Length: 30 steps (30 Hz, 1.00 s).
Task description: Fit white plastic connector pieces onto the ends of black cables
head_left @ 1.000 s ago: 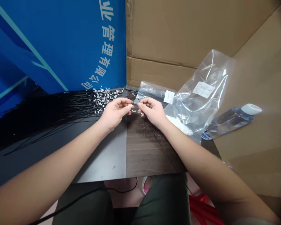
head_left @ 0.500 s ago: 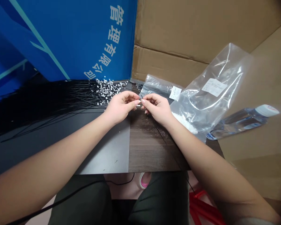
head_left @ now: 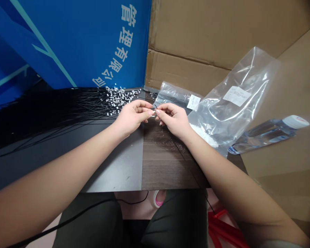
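Over the table, my left hand (head_left: 130,117) and my right hand (head_left: 174,120) meet almost fingertip to fingertip. My left thumb and fingers pinch a tiny white piece (head_left: 153,112), its details too small to make out. Between my right thumb and forefinger is a thin black wire (head_left: 209,203); its short end sticks up past the fingertips, and its tail runs under my right forearm and off the table's front edge. Whether wire and white piece touch I cannot tell. Left of my hands lies a large bundle of black wires (head_left: 43,110) with small white connectors (head_left: 119,98) on their ends.
A clear plastic bag (head_left: 222,113) holding white pieces (head_left: 204,134) stands to the right, with another labelled bag (head_left: 174,94) behind my hands. A water bottle (head_left: 266,136) lies beyond it. A blue panel (head_left: 93,41) and cardboard (head_left: 196,34) close off the back.
My left fingertips have shifted slightly, and the white piece now shows between them. My right hand has kept its pinch on the wire in nearly the same place.
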{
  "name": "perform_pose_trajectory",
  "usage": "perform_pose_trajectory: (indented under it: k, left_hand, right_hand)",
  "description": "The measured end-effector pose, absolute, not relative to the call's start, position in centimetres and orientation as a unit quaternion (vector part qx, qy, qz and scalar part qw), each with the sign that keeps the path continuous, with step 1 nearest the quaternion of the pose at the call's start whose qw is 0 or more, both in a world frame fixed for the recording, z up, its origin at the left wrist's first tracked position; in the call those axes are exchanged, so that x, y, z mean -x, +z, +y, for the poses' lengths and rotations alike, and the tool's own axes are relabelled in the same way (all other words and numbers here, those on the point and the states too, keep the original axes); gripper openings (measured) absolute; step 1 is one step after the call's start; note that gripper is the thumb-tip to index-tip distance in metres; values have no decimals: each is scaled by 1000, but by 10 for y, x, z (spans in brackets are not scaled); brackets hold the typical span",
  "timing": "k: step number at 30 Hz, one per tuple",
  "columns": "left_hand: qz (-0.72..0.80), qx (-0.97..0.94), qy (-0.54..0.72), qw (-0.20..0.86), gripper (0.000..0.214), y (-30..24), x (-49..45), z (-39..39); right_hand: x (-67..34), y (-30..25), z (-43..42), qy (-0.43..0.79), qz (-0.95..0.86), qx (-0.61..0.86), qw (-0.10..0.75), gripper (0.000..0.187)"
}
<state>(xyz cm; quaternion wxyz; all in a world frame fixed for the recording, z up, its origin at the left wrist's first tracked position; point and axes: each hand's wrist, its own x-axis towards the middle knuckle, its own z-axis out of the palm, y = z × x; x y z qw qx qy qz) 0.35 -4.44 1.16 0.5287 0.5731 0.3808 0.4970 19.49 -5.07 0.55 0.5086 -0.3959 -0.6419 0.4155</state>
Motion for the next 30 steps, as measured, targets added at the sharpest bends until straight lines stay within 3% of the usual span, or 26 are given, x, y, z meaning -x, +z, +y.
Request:
perform_pose_trajectory:
  k: [6, 21, 30]
  left_hand:
    - [383, -570, 481, 545, 35, 14, -1, -45]
    - [366, -538, 486, 583, 34, 12, -1, -43]
    - [383, -527, 474, 592, 29, 14, -2, -45]
  right_hand:
    - [-197, 3, -48, 423, -657, 362, 508, 41]
    - [-199, 2, -48, 408, -685, 353, 490, 39]
    - [-199, 0, -48, 392, -693, 352, 492, 28]
